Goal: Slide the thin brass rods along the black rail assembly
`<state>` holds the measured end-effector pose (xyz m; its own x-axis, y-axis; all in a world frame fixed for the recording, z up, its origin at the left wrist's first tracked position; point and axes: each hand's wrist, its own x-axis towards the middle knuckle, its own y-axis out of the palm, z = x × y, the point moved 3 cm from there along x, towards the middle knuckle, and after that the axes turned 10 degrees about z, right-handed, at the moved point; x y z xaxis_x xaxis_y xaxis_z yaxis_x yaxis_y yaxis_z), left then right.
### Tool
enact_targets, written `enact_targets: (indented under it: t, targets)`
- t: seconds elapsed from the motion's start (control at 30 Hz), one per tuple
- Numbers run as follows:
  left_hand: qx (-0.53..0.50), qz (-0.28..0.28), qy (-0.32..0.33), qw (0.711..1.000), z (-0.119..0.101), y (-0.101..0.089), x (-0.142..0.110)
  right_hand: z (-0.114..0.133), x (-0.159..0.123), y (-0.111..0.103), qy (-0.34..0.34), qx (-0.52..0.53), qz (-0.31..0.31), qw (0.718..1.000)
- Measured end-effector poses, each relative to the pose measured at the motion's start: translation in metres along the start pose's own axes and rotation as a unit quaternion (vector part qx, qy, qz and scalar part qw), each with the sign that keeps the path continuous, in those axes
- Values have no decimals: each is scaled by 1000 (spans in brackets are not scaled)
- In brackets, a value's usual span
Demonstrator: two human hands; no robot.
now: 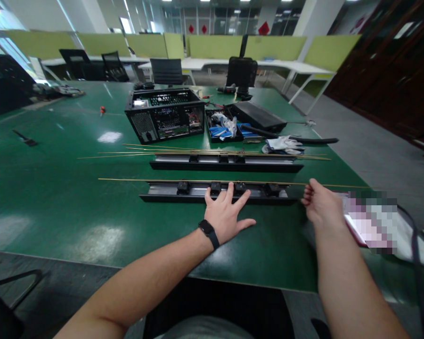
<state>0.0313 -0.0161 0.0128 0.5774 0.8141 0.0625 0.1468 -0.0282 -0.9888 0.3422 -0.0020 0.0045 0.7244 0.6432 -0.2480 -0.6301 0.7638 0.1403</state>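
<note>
Nearest the lens: your right forearm (353, 278), reaching over the green table (74, 197) from its near edge. Your left hand (224, 214), black watch (209, 230) on the wrist, is open wide, palm down, fingers fanned over the middle of the near rail (176, 199). Fingertips lie by the black blocks (183, 188) in its channel and close to the thin brass-coloured rod (127, 179); contact pressure: cannot tell. Your right hand (321, 202) is narrow, fingers curled, pinching that rod beyond the rail's right end.

Position: rod runs lengthwise along the far side of the near rail and overhangs both ends. Judgement: the overhang gives your right hand a free length to grip, while the spread left hand probably steadies the middle, since so slender a rod would flex easily.

Behind, and roughly parallel, lies the far rail (198, 166), more rods (134, 153) along its back edge, their left ends fanned out. Lying lengthwise probably keeps them from rolling off. Further back: open black computer case (169, 122); gloves (284, 144) to its right.

Markings: no brand or label legible on rails, blocks or case. Watch face dark. Item beyond your right hand is pixelated; any print there unreadable.
</note>
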Motion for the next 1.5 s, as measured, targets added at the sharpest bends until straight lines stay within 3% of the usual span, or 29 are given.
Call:
enact_targets:
  t: [0.43, 0.53, 0.77, 0.93, 1.1, 1.3, 1.5]
  targets:
    - [-7, 12, -5, 1000, 0, 1, 0, 5, 10, -15, -32, 30, -68, 997]
    - [-6, 5, -5, 1000, 0, 2, 0, 2, 9, -12, -17, 31, -45, 998]
    - [2, -4, -2, 1000, -1, 2, 1, -14, 13, 0, 4, -10, 82, 997]
    - [5, -4, -3, 1000, 0, 2, 1, -23, 16, 3, -33, -34, 116, 992]
    - [3, -5, -1, 1000, 0, 2, 1, -24, 10, 8, -74, -100, 189, 974]
    - [7, -5, -5, 1000, -1, 2, 1, -25, 10, 8, -51, -95, 171, 979]
    - [1, 3, -6, 1000, 0, 2, 1, -21, 13, 7, -20, -15, 138, 990]
